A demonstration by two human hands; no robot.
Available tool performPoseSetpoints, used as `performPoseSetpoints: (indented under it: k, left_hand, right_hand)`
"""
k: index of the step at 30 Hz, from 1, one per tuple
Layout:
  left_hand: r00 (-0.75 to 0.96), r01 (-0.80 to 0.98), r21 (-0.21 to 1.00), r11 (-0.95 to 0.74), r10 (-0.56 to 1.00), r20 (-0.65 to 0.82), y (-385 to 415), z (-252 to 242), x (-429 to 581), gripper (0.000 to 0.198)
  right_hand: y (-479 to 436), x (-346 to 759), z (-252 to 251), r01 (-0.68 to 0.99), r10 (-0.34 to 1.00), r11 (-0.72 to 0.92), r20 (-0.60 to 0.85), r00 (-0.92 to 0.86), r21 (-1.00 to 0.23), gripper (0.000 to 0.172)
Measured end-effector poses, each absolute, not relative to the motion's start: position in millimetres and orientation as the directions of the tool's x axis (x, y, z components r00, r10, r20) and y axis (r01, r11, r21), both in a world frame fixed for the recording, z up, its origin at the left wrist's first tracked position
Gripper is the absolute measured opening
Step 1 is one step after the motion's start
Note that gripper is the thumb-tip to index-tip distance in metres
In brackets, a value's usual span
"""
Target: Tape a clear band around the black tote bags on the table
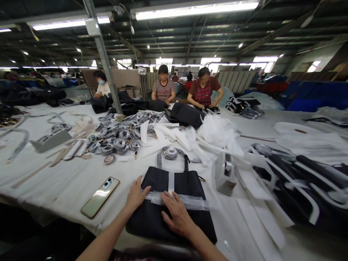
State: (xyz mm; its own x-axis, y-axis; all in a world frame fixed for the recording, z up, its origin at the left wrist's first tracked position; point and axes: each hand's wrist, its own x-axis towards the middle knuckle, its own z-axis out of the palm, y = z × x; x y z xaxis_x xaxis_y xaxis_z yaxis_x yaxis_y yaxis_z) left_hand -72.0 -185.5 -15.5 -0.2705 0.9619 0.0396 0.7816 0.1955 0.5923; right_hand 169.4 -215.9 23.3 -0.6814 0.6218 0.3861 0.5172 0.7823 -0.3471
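A dark navy bag (174, 217) lies flat on the white table (65, 181) in front of me, crossed by a clear tape band (190, 202) and a thin white vertical strip. My left hand (136, 195) rests on the bag's left edge, fingers spread flat, thumb touching the band's left end. My right hand (176, 214) lies palm down on the bag's middle, fingers stretched out over the band. Neither hand holds anything. A coiled grey strap (170, 153) sits just beyond the bag's top.
A phone (100, 197) lies left of the bag. A tape dispenser (225, 174) stands to the right. Several rolled straps (119, 139), white wrapping sheets (217, 134) and finished dark bags (307, 181) cover the table. Three people work at the far side.
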Motion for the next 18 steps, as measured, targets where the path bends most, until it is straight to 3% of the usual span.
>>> performPoseSetpoints:
  k: [6, 9, 13, 15, 18]
  left_hand:
    - [-0.314, 0.725, 0.647, 0.234, 0.949, 0.008, -188.5, -14.8, -83.6, 0.073]
    - [-0.327, 0.688, 0.664, 0.294, 0.942, -0.078, -193.1, -15.3, -94.1, 0.08]
    - [-0.325, 0.655, 0.64, 0.401, 0.915, -0.24, -199.6, -17.5, -108.9, 0.089]
    - [-0.32, 0.646, 0.623, 0.44, 0.898, -0.302, -201.9, -17.9, -113.3, 0.089]
    - [-0.313, 0.642, 0.611, 0.463, 0.886, -0.343, -204.6, -16.1, -115.4, 0.085]
  right_hand:
    - [-262.3, 232.7, 12.4, 0.665, 0.788, 0.56, 0.564, -0.246, -0.493, 0.035]
    - [-288.2, 271.7, 1.3, 0.736, 0.829, 0.404, 0.558, -0.044, -0.543, 0.029]
    - [-296.2, 299.7, -1.6, 0.803, 0.855, 0.141, 0.48, 0.197, -0.58, 0.037]
    - [-288.3, 298.0, 3.3, 0.835, 0.827, 0.152, 0.53, 0.184, -0.528, 0.041]
    - [-271.0, 276.8, 14.8, 0.861, 0.794, 0.315, 0.607, -0.009, -0.399, 0.04]
